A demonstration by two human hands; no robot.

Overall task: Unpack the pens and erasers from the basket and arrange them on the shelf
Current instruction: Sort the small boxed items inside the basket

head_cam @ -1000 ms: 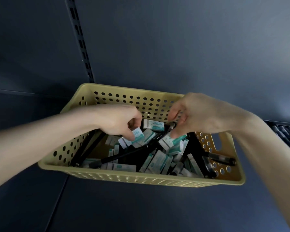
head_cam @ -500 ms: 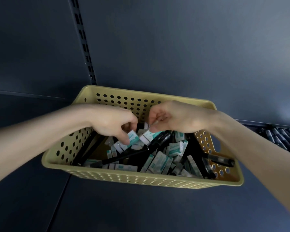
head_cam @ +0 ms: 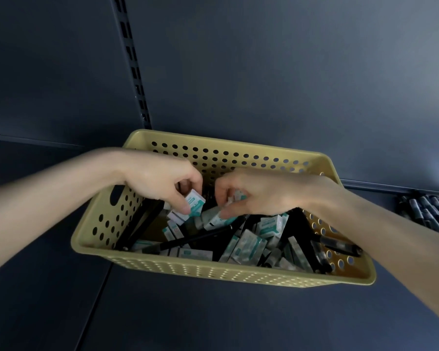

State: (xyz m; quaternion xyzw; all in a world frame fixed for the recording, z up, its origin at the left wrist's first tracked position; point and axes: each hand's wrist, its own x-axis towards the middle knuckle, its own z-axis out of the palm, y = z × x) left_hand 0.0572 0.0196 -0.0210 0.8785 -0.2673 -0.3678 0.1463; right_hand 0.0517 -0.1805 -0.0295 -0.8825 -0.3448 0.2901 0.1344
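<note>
A yellow perforated basket (head_cam: 213,272) stands on the dark shelf (head_cam: 213,320), filled with several white-and-teal boxed erasers (head_cam: 249,247) and black pens (head_cam: 188,240). My left hand (head_cam: 162,178) is over the basket's left half and pinches a small stack of erasers (head_cam: 192,206) between thumb and fingers. Close to it on the right, my right hand (head_cam: 259,191) curls its fingers round more erasers (head_cam: 216,217), which lie half hidden under the fingers.
A row of black pens (head_cam: 426,209) lies on the shelf at the far right, behind my right forearm. The dark back panel with a slotted upright (head_cam: 134,72) rises right behind the basket. A seam in the shelf runs on the left.
My right hand has moved left across the basket toward my left hand and closed on erasers. The left hand has stayed holding its erasers. The view has shifted a little.
</note>
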